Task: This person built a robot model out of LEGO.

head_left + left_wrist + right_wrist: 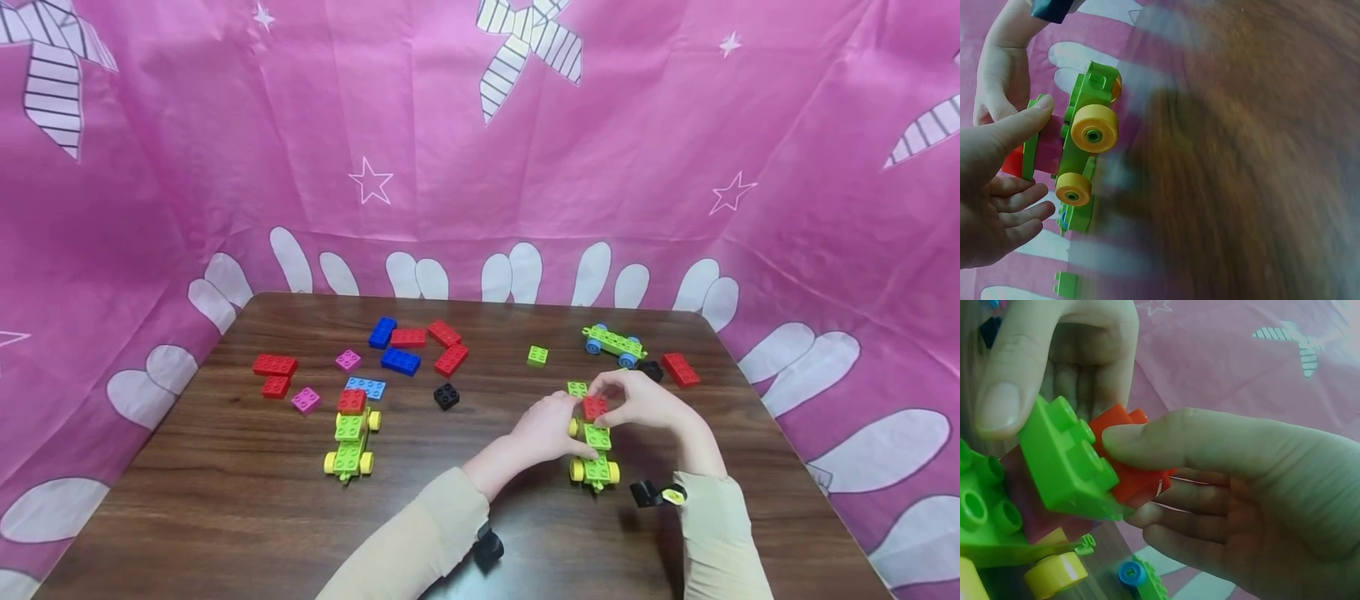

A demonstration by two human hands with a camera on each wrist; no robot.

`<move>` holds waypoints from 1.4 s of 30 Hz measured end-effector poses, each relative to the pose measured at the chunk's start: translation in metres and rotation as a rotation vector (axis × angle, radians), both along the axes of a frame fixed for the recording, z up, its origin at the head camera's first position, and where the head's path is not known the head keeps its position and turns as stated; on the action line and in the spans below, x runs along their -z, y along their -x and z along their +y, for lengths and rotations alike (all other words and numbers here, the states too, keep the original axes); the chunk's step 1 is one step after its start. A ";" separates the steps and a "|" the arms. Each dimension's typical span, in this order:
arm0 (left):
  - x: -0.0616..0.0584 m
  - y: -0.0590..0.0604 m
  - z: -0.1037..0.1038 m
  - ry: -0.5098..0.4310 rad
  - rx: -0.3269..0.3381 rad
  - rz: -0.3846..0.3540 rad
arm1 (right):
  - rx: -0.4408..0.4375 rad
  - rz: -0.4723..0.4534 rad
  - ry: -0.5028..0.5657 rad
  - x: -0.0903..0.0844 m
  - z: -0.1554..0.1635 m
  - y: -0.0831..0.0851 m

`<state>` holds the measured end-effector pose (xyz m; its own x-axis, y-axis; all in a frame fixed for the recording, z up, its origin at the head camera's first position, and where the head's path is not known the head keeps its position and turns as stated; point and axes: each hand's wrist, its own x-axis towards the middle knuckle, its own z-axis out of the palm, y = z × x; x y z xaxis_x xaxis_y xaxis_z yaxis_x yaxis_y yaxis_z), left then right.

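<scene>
Brick (595, 407), red, in 1-handed pinch of right hand (639, 398); left hand (546, 428) loose-fingered alongside.

Red brick (595, 407) in right hand (641, 400)

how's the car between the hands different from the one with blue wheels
The held car has yellow wheels; the other car has blue wheels.
The held car carries stacked bricks; the other car's top is bare.
The right hand pinches a red brick atop the held car; the other car stands untouched.
Both have studded green bases.
</scene>
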<state>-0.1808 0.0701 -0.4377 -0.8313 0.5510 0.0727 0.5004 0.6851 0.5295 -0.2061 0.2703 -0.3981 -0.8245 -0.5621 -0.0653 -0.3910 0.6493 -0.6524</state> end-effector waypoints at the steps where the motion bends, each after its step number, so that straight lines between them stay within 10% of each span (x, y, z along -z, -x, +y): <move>1: 0.000 0.000 0.002 -0.001 0.003 0.001 | 0.001 -0.003 -0.002 -0.001 0.002 0.000; 29: 0.003 -0.004 0.028 0.090 -0.049 -0.003 | 0.027 -0.097 -0.030 0.001 0.021 0.002; 42: -0.025 -0.005 0.000 0.171 -0.027 -0.020 | 0.058 -0.062 -0.053 0.007 0.025 0.003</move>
<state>-0.1754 0.0704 -0.4126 -0.8464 0.5313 -0.0369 0.4709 0.7789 0.4142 -0.2089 0.2949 -0.4056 -0.8492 -0.5075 -0.1456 -0.3115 0.7042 -0.6380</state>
